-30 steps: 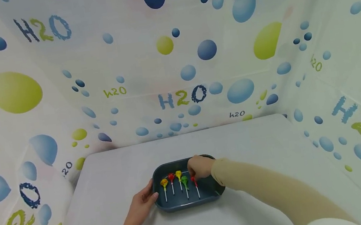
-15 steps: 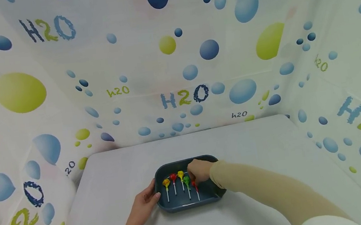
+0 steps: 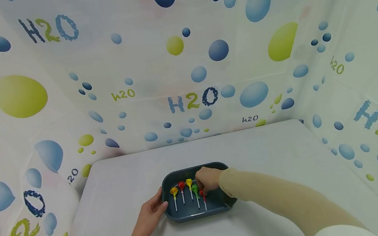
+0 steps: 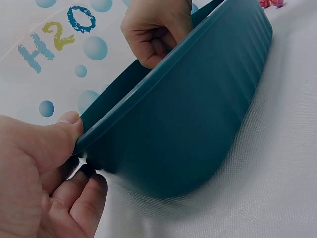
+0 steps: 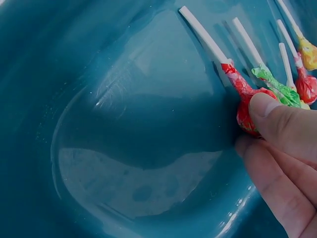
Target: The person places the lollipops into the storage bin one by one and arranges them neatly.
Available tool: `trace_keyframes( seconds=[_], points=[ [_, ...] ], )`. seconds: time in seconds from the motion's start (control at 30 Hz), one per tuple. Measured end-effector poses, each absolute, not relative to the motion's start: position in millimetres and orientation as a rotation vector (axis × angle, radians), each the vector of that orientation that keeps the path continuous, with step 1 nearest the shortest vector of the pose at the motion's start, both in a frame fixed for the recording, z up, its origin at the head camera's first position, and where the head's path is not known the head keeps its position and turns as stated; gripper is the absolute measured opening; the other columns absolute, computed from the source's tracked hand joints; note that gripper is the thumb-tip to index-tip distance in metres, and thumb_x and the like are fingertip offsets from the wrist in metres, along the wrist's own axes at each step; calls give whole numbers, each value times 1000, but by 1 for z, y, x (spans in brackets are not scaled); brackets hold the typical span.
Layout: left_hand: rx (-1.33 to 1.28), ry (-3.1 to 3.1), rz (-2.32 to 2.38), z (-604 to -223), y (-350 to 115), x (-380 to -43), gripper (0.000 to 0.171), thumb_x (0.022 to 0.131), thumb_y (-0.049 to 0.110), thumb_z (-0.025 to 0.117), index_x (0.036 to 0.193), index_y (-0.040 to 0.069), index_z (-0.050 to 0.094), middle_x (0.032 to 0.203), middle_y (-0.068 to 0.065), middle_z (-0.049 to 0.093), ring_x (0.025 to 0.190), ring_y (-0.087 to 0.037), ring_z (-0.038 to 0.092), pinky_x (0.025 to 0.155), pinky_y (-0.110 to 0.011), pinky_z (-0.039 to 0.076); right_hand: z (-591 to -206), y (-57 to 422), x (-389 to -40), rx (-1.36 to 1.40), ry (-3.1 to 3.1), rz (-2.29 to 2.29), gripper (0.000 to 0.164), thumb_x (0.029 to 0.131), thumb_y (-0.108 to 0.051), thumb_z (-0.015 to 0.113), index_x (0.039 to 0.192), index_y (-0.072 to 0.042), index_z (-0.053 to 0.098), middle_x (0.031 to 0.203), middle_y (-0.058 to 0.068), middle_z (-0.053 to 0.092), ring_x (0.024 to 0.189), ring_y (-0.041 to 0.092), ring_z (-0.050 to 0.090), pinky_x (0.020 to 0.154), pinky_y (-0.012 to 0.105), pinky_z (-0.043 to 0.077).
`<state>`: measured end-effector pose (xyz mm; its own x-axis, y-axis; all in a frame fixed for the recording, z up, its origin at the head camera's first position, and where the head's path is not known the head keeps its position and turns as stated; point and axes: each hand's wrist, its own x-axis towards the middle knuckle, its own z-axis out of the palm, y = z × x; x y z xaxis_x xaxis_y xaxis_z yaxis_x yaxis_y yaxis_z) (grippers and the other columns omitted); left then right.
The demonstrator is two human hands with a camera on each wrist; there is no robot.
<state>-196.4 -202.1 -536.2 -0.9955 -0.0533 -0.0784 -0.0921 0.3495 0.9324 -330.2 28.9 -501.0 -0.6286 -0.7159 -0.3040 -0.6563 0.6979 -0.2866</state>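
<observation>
A dark teal tray (image 3: 202, 216) stands on the white cloth. My left hand (image 3: 150, 214) holds its left end, thumb (image 4: 59, 139) on the rim and fingers underneath. Inside the tray my right hand (image 3: 209, 179) pinches the head of a red-wrapped lollipop (image 5: 247, 111) between thumb and fingers, its white stick pointing to the near side. Beside it lies a green lollipop (image 5: 282, 91). Further left in the head view come a yellow one (image 3: 189, 182), a red one (image 3: 181, 184) and an orange-yellow one (image 3: 174, 191), side by side with sticks toward me.
White cloth (image 3: 126, 190) covers the table around the tray. A red wrapped thing (image 4: 270, 3), cut off by the frame, lies on the cloth past the tray in the left wrist view. Behind the table hangs a patterned sheet (image 3: 144, 52) with blue dots.
My right hand has shifted slightly left with the red lollipop, bringing it closer to the green one. The left hand keeps its hold on the tray's end.
</observation>
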Motion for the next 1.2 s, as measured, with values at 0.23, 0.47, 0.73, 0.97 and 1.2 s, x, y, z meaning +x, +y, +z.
trace_keyframes(
  seconds=[0.23,0.47,0.73,0.97,1.2],
  points=[
    [-145,2544,1773,-536,-202,-197,60,101,2,60,156,-1,37,163,-18,36,147,-35,43,110,-36,46,-500,30,-330,-1053,2509,-219,16,80,-10,87,82,-15,72,75,-8,67,67,6,58,63,19,54],
    [-143,2541,1775,-537,-202,-197,61,101,2,61,156,0,36,163,-17,35,147,-35,43,110,-36,46,-501,30,-329,-1083,2513,-222,15,81,-12,87,84,-14,73,75,-9,65,66,6,57,63,18,53],
    [-144,2531,1779,-534,-203,-197,60,101,2,60,156,0,36,163,-17,35,147,-35,43,109,-36,47,-498,31,-327,-1072,2508,-224,15,81,-13,87,85,-14,73,77,-8,66,68,6,57,64,18,54],
    [-145,2537,1780,-534,-202,-197,60,101,1,60,156,-1,36,163,-17,35,147,-35,43,110,-36,46,-495,31,-326,-1062,2510,-231,16,81,-13,87,90,-12,74,80,-7,68,70,5,58,66,18,55],
    [-139,2534,1786,-535,-203,-198,60,100,1,61,156,0,37,163,-17,35,147,-35,43,109,-36,47,-491,32,-325,-1026,2502,-244,14,82,-13,86,92,-13,75,81,-6,68,70,6,58,68,18,56]
  ],
)
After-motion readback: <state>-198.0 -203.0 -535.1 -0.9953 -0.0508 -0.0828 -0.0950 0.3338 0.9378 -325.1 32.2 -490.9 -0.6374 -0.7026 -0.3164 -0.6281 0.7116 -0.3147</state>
